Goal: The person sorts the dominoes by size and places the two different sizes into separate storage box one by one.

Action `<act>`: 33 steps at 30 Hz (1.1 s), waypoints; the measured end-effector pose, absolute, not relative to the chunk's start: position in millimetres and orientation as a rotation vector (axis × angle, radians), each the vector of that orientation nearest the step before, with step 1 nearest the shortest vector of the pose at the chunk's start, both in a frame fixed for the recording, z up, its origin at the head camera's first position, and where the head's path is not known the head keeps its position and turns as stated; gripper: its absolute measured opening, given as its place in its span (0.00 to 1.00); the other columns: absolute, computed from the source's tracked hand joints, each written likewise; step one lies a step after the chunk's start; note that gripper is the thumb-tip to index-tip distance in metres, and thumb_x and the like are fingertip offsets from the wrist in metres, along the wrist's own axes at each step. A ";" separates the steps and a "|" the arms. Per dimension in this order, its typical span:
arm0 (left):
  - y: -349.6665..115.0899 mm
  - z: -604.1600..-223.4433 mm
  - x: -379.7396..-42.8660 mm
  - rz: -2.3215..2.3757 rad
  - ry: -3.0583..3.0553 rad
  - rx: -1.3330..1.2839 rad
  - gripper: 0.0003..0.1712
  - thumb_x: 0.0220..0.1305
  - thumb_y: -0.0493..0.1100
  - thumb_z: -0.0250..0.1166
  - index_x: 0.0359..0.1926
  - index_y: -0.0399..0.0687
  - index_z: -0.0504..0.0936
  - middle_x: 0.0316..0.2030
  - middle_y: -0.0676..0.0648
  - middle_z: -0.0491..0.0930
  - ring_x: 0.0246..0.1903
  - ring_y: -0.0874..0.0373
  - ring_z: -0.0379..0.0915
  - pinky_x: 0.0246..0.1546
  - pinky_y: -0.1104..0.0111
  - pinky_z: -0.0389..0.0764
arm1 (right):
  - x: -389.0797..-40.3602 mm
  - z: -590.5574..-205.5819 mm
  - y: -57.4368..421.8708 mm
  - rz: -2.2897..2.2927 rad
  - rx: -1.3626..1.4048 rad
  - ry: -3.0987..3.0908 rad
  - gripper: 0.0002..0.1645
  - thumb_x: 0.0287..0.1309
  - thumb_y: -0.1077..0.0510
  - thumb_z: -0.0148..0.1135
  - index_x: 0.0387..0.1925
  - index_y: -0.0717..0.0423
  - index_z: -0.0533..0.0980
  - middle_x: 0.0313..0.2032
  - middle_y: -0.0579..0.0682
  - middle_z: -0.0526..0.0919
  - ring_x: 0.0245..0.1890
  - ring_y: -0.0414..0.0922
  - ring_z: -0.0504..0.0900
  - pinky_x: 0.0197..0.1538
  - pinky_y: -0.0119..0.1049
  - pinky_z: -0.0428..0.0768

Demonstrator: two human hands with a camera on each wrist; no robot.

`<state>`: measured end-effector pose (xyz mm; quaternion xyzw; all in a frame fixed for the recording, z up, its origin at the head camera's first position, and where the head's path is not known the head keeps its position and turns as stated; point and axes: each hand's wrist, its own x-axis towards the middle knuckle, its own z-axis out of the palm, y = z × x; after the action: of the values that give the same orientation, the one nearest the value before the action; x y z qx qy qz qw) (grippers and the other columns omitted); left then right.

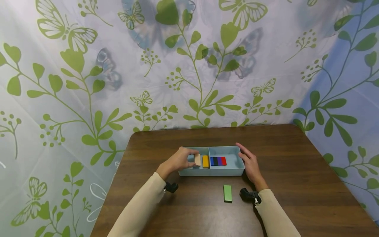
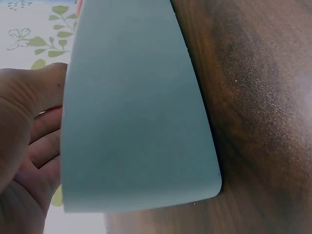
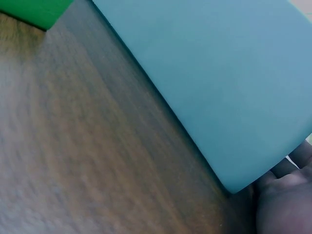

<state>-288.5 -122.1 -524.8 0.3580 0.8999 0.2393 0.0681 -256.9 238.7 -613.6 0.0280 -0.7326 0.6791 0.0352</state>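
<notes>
A light blue two-compartment box (image 1: 195, 172) sits on the table. Over its left compartment, my left hand (image 1: 179, 159) pinches a beige block (image 1: 197, 160) between thumb and fingers. Just right of that block, an orange block (image 1: 205, 161) stands by the divider. My right hand (image 1: 251, 166) holds the box's right end, its thumb at the rim. Inside the right compartment a blue block (image 1: 212, 161), a black block (image 1: 215, 161), a purple block (image 1: 219, 161) and a red block (image 1: 223, 161) lie side by side. Both wrist views mostly show the box's outer wall.
A green block (image 1: 227, 193) lies on the brown wooden table (image 1: 195, 210), in front of the box. Behind the table hangs a cloth (image 1: 165, 108) printed with leaves and butterflies. Dark wrist cameras (image 1: 171, 187) sit at both sleeves' cuffs.
</notes>
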 end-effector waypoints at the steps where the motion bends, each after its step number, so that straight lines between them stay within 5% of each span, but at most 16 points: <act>1: -121.3 -525.5 -289.4 0.708 2.710 1.071 0.33 0.68 0.41 0.78 0.71 0.37 0.82 0.62 0.42 0.88 0.61 0.47 0.86 0.66 0.51 0.84 | -256.9 -613.6 238.6 2.086 0.086 -2.251 0.31 0.87 0.56 0.47 0.84 0.53 0.66 0.86 0.53 0.60 0.88 0.57 0.51 0.86 0.66 0.49; 33: -97.8 -536.3 -304.1 0.436 2.669 1.052 0.30 0.68 0.42 0.79 0.69 0.42 0.84 0.67 0.44 0.86 0.66 0.47 0.82 0.71 0.55 0.81 | -256.9 -612.5 238.6 2.086 0.098 -2.250 0.31 0.86 0.58 0.47 0.84 0.51 0.66 0.87 0.52 0.58 0.89 0.56 0.50 0.87 0.65 0.48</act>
<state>-304.1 -97.8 -536.3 0.3600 0.9131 0.1493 0.1195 -256.9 238.6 -612.5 0.0318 -0.7325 0.6791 0.0358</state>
